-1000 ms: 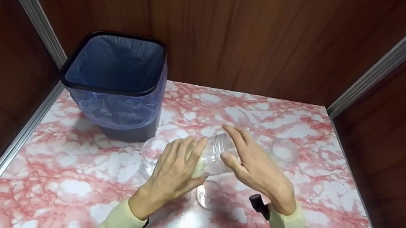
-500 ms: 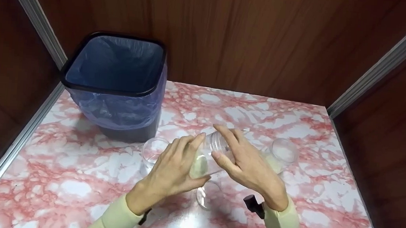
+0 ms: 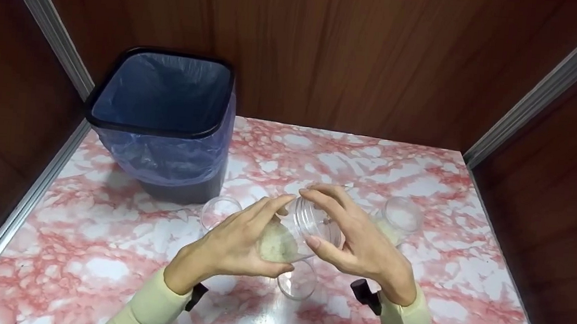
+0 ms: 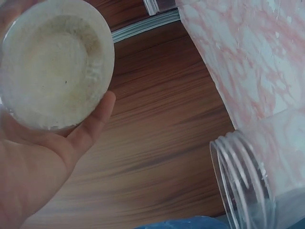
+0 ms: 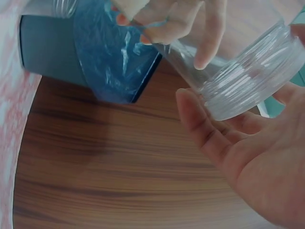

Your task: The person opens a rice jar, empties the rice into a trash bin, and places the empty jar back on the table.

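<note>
Tilted in the air over the table is a clear plastic jar [image 3: 288, 227] with pale, grainy contents at its base. My left hand [image 3: 232, 243] grips the base end, fingers on the far side and thumb below. Round the ridged mouth end curls my right hand [image 3: 363, 236], thumb on the near side. The right wrist view shows that clear ridged end [image 5: 259, 71] beside the palm; whether a lid covers it I cannot tell. In the left wrist view the jar's base [image 4: 57, 69] faces the camera. Below lies a clear round disc [image 3: 297, 282], possibly a lid.
Left of my hands stands another clear jar [image 3: 219, 211], its threaded mouth [image 4: 243, 181] visible in the left wrist view. A further jar [image 3: 401, 216] with pale contents is to the right. A lined bin [image 3: 158, 132] stands back left. Wooden walls [image 3: 340, 51] enclose the table.
The jar's base has come down and turned into fuller view as my left hand lowered. My right fingers, straighter before, now curl round the mouth end.
</note>
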The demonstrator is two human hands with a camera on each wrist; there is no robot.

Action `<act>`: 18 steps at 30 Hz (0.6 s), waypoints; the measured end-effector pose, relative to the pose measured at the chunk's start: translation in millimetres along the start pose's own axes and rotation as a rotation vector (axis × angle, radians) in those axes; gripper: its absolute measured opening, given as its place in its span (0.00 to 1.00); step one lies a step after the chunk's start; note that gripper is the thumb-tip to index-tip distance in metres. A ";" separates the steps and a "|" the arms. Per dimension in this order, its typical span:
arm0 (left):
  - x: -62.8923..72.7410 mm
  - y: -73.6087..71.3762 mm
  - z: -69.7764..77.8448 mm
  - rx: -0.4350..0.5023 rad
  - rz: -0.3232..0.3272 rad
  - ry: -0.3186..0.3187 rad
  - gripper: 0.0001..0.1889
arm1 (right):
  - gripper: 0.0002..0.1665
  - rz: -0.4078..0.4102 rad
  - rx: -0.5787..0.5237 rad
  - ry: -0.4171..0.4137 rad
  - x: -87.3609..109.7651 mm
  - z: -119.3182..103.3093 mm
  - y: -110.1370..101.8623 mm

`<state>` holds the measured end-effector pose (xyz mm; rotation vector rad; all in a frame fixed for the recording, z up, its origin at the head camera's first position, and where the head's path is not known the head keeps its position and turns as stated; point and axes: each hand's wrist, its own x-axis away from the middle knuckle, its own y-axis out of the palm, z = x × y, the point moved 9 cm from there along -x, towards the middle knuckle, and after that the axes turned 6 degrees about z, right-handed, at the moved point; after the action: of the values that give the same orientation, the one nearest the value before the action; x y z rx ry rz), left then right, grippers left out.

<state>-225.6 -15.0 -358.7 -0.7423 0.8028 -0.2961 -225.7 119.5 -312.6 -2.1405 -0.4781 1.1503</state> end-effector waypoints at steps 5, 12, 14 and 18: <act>-2.3 -3.5 1.2 -0.022 -0.015 -0.005 0.54 | 0.35 0.070 -0.036 -0.073 0.3 -2.4 -2.7; -4.2 -10.2 2.7 -0.033 -0.030 0.001 0.54 | 0.34 0.128 -0.155 -0.085 1.1 2.0 -3.0; -3.9 -12.9 3.4 -0.041 -0.027 0.008 0.54 | 0.34 0.146 -0.182 -0.078 1.8 4.2 -4.2; -3.1 -18.6 5.3 -0.035 -0.017 0.032 0.54 | 0.34 0.169 -0.220 -0.052 5.0 12.0 -6.3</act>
<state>-223.2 -24.1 -341.6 -0.7795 0.8342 -0.3108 -233.1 131.4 -316.1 -2.3825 -0.4733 1.3015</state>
